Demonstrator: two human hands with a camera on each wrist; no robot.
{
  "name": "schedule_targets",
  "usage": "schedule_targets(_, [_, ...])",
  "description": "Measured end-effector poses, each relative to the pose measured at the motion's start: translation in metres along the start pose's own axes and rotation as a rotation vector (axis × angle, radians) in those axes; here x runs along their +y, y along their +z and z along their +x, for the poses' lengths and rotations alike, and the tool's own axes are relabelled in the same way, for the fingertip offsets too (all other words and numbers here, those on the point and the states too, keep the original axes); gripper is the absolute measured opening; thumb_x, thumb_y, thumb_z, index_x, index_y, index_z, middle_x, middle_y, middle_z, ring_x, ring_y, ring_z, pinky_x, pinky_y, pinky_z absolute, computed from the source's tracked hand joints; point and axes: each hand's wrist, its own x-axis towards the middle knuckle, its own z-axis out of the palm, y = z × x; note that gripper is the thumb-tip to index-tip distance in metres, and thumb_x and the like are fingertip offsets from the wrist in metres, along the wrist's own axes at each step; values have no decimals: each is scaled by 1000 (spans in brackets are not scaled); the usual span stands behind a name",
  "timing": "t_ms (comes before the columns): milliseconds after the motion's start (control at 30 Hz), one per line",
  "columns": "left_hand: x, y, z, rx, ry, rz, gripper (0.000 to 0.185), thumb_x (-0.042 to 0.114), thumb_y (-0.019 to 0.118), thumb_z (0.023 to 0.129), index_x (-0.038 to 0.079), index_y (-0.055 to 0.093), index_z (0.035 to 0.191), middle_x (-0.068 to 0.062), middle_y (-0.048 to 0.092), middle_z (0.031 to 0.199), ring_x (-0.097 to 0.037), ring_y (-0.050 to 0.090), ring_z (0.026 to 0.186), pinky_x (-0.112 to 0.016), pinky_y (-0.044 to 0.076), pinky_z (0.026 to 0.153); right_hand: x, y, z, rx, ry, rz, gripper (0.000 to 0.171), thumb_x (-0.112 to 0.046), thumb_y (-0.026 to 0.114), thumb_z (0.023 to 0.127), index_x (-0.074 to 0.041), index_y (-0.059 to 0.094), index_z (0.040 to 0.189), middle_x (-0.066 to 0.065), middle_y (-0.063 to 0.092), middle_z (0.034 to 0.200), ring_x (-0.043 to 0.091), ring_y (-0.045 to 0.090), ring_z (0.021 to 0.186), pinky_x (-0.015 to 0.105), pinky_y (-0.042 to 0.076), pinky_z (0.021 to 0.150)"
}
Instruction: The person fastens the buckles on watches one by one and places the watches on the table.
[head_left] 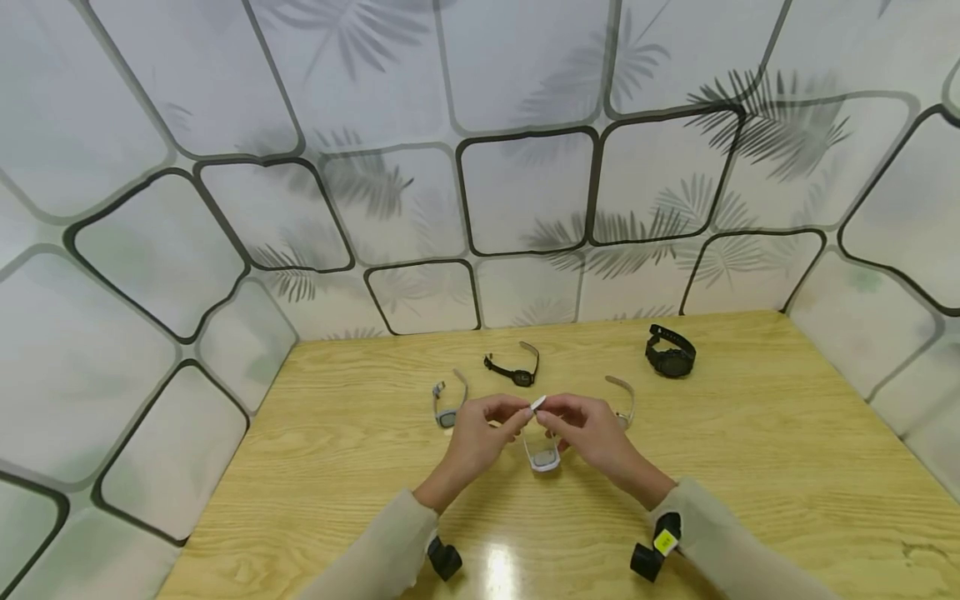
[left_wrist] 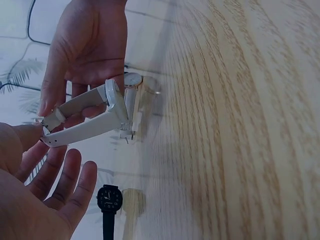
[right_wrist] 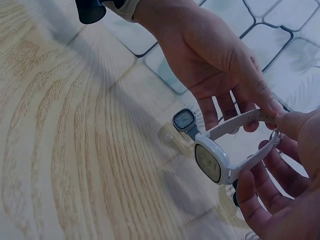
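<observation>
Fingers point(head_left: 525, 410) of both hands pinching white watch point(head_left: 542, 457) strap

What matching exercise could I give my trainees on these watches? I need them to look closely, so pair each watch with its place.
Things:
1. white watch
2. chunky black watch
3. slim black watch
4. grey watch

Places:
A. far right of the table, near the wall
B. held up by its strap ends between the left hand and the right hand
C. on the table just left of the left hand
D. on the table beyond both hands, in the middle

Pairs: 1-B, 2-A, 3-D, 4-C
</observation>
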Motion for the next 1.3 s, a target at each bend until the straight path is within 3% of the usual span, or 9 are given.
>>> schedule_targets(233, [-1,0,-1,0,5,-54,15,14,73,97,6,78,109,-13,76,94,-34,71,80,-41,63,68,4,-3,-3,-33,36,34,33,-28,69,101,-3,70,123,27,68,115,38,67,95,36,61,72])
schedule_targets(533, [-3,0,0,-14,2,-26,16,18,75,97,8,79,108,-6,77,95,-32,73,82,-37,63,68,5,-2,-5,-21,35,13,28,-27,70,100,-7,74,120,23,69,115,26,66,90,35,60,72])
schedule_targets(733, [-1,1,1,-24,-22,-21,18,16,75,96,7,79,112,-5,78,95,-33,73,85,-42,63,70,3,-2,-5,-40,-4,-34,25,-28,70,101,-10,75,117,16,71,110,29,63,84,34,57,65])
schedule_targets(867, [0,0,1,-28,-34,2,16,16,75,96,8,79,109,-4,78,96,-31,73,85,-37,63,70,3,-2,-5,-40,-10,-65,25,-29,70,101,-12,76,117,13,72,112,29,63,84,33,55,64])
schedule_targets(1100, [-3,0,0,-35,-4,15,15,18,75,97,9,80,108,-4,78,96,-28,74,83,-25,61,67,7,-3,-6,-43,-2,-49,27,-28,69,101,-10,74,120,15,71,113,23,64,86,33,55,65])
schedule_targets(1300, [-2,-1,-1,-39,12,10,15,18,74,97,9,80,107,-5,77,95,-29,73,82,-30,62,67,7,-3,-6,-45,-19,-65,26,-29,69,101,-11,75,119,12,72,113,23,65,88,33,54,66])
